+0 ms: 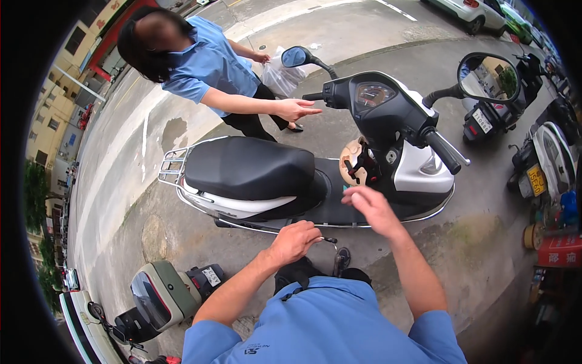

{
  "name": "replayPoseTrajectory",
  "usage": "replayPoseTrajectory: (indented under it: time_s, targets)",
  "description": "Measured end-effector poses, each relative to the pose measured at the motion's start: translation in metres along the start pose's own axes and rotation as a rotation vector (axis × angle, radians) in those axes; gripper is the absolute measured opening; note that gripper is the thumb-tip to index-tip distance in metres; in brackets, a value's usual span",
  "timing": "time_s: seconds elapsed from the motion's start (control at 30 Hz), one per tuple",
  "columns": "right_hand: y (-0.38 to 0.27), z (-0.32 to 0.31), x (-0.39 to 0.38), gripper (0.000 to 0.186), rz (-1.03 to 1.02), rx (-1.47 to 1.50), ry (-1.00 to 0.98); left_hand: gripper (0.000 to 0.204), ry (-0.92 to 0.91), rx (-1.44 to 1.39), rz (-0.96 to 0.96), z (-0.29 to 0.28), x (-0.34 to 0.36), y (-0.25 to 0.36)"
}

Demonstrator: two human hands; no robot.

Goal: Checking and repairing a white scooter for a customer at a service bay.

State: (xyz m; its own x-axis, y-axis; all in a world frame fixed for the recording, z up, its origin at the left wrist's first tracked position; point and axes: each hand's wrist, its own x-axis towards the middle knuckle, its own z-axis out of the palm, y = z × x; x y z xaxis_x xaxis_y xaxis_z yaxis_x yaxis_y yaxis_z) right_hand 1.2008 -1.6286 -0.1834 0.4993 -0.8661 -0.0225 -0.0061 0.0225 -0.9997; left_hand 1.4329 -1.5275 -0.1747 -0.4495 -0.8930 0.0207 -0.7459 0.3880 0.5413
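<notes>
Before me a white and black scooter (248, 167) stands side-on, its handlebar end to the right. My left hand (296, 242) is closed at the near edge of the footboard; beside its fingertips is a small black-tipped metal piece (330, 240), and I cannot tell whether the hand grips it. Over the footboard hovers my right hand (373, 209), fingers loosely apart with nothing visible in them. Just beyond it, a beige helmet (351, 161) with dark straps sits between seat and front shield. The scooter's black seat (248, 167) is to the left.
Across the scooter a person in a blue shirt (215, 76) stretches one hand (297, 110) toward the handlebar and holds a white plastic bag (282, 76). A green scooter (173, 294) stands lower left. More scooters (548, 158) line the right, near a red box (561, 250).
</notes>
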Motion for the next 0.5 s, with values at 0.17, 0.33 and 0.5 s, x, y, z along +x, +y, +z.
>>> replayPoseTrajectory:
  time_s: [0.17, 0.33, 0.5]
  targets:
    - [0.064, 0.054, -0.042, 0.042, 0.586, 0.547, -0.333, 0.01, 0.024, -0.002, 0.095, 0.0, 0.025, -0.008]
    - [0.068, 0.058, -0.046, 0.029, 0.487, 0.885, -0.152, 0.041, 0.23, -0.257, -0.006, 0.024, 0.046, -0.019]
    - [0.08, 0.054, -0.021, 0.007, 0.312, 0.369, 0.376, 0.05, -0.014, -1.158, -0.245, 0.06, 0.065, -0.037]
